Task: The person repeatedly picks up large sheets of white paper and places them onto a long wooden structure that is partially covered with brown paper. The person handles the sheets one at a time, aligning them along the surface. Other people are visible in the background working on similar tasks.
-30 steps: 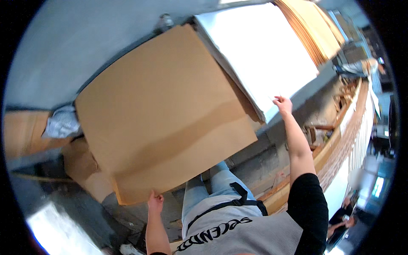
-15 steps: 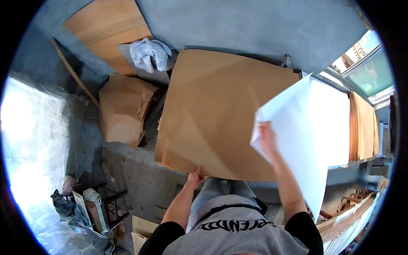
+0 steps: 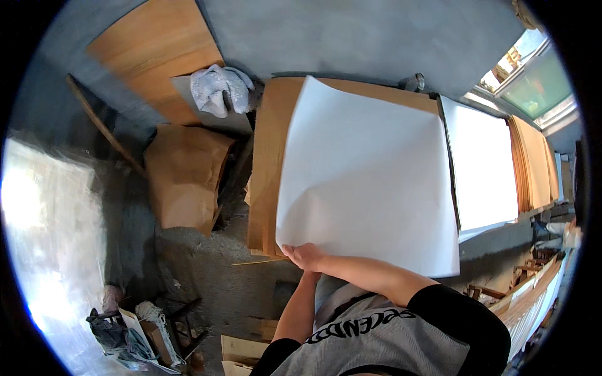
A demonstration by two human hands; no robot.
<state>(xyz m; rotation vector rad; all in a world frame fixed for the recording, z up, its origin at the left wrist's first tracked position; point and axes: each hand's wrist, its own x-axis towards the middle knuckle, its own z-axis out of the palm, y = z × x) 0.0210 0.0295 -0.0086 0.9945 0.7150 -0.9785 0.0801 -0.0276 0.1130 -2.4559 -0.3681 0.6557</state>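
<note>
A large white sheet [image 3: 370, 169] lies over a stack of brown boards [image 3: 266, 156], whose left and far edges still show. With its fingers closed, my right hand [image 3: 303, 255] pinches the sheet's near left corner by the stack's front edge. My left hand [image 3: 311, 275] is just below the right one, close to my body. The right hand and forearm cover its fingers. To the right, beyond a dark gap, lies a pile of white sheets [image 3: 480, 163].
More brown sheets [image 3: 530, 166] stand past the white pile, near a window [image 3: 533, 88]. On the left are a brown paper-covered bundle [image 3: 188, 175], a crumpled cloth [image 3: 219, 88], a leaning pole [image 3: 103, 122] and a plywood panel [image 3: 153, 56]. Wooden pieces [image 3: 520, 282] lie at lower right.
My right hand has drawn the white sheet leftward from the right-hand pile over the brown boards. My left hand has shifted slightly right and now sits under the right one.
</note>
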